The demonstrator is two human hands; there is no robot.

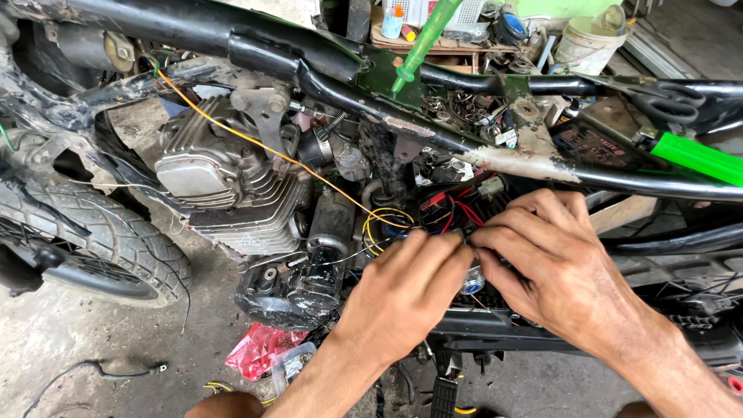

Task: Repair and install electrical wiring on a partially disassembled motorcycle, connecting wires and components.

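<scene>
We cannot see what our left hand (pixel 406 290) and right hand (pixel 553 267) pinch; their fingers cover it. The front tyre (pixel 93 240) runs off the left edge, and the orange wire (pixel 255 143) vanishes behind our knuckles.

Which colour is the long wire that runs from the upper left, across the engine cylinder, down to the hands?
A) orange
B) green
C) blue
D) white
A: the wire that crosses the finned engine cylinder toward the left hand and right hand is orange.
</scene>
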